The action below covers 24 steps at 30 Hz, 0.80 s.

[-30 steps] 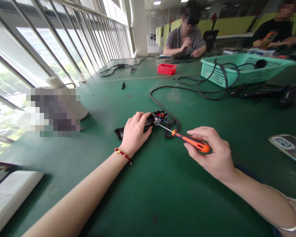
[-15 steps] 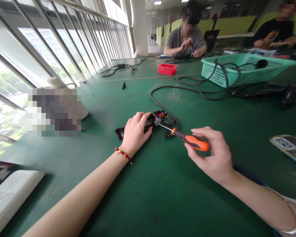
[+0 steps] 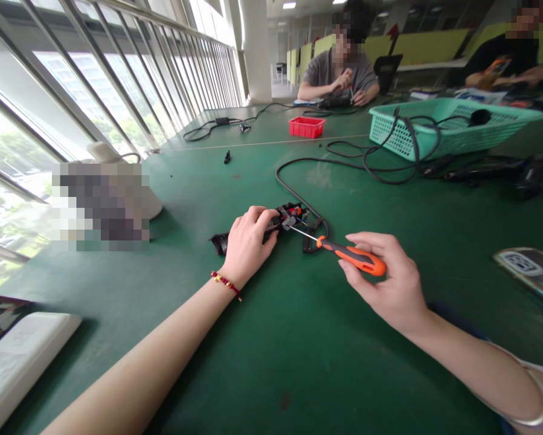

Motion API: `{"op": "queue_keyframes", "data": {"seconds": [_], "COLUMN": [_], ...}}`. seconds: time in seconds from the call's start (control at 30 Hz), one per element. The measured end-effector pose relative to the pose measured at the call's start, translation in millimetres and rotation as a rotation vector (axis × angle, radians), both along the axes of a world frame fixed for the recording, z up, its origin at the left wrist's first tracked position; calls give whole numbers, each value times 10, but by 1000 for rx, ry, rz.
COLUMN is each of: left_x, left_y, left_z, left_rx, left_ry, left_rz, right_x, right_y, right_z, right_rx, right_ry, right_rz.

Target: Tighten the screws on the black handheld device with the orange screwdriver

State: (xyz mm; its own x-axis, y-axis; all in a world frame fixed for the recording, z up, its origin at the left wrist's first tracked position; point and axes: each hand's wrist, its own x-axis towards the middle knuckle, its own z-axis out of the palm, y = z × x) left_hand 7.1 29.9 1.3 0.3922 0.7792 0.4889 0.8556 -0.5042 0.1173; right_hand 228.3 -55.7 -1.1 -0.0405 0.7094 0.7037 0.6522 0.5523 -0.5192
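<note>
My left hand (image 3: pixel 248 244) is closed over a black opened device (image 3: pixel 285 219) lying on the green table (image 3: pixel 271 338), pinning it down. Red and coloured wires show inside its open end. My right hand (image 3: pixel 384 281) grips an orange and black screwdriver (image 3: pixel 350 256) by the handle. Its thin metal shaft points up and left, and the tip rests in the device's open end. A black cable (image 3: pixel 298 169) runs from the device away across the table.
A teal basket (image 3: pixel 452 130) with cables stands at the back right, a small red tray (image 3: pixel 305 126) further back. Two people sit at the far end. A phone (image 3: pixel 527 272) lies at the right, a white box (image 3: pixel 17 356) at the near left, windows along the left.
My right hand's fingers have shifted round the screwdriver handle, turning it slightly. My left hand and the device stay in place.
</note>
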Motion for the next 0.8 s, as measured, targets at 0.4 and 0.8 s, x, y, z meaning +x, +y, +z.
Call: {"op": "queue_keyframes", "data": {"seconds": [0.4, 0.8], "left_x": [-19, -7], "left_y": [9, 14], "left_z": [2, -6], "left_rx": [-22, -21], "left_ry": [-63, -55], "left_rz": [-21, -29], "right_x": [-1, -3], "right_y": [1, 18], "right_z": [-6, -13], "right_rx": [-70, -12], "right_ry": [-24, 20], "right_rz": [31, -25]}}
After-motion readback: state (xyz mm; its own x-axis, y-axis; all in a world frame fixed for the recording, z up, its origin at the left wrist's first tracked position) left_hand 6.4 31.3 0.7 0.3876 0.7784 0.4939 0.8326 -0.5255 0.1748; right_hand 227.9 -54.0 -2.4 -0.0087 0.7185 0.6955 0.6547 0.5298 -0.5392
